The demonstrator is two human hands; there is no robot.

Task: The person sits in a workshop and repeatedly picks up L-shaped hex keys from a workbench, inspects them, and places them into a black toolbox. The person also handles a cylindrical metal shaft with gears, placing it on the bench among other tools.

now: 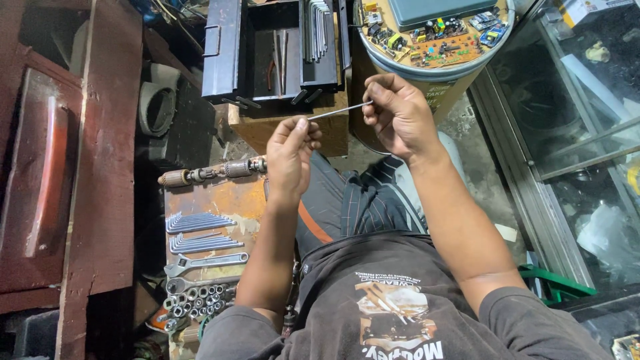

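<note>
Both hands meet over the person's lap, sharing one thin metal rod [340, 110]. The left hand [292, 155] has its grip pinched narrow on the rod's near end, thumb and fingertips closed around it. The right hand [399, 117], at about two o'clock from the left one, pinches the far end the same way between thumb and forefinger. The rod runs straight between them, tilted slightly upward toward the right hand, held in the air and touching nothing else.

Below the hands are the person's knees in dark striped trousers [363, 200] and a dark printed shirt [393, 307].

At nine o'clock from the left hand, a hand drill [213, 171] lies across the top edge of a rusty worktop [227, 200]. Further down on that worktop, toward seven o'clock, lie two fanned sets of hex keys [199, 232], then an adjustable wrench [207, 263], then a cluster of sockets [199, 300].

At twelve o'clock stands an open dark metal toolbox [263, 50] on a wooden block, with more hex keys hanging inside. At one o'clock, just behind the right hand, is a round drum [427, 83] topped with circuit boards [433, 40]. A glass-fronted cabinet [573, 133] fills the three o'clock side.
</note>
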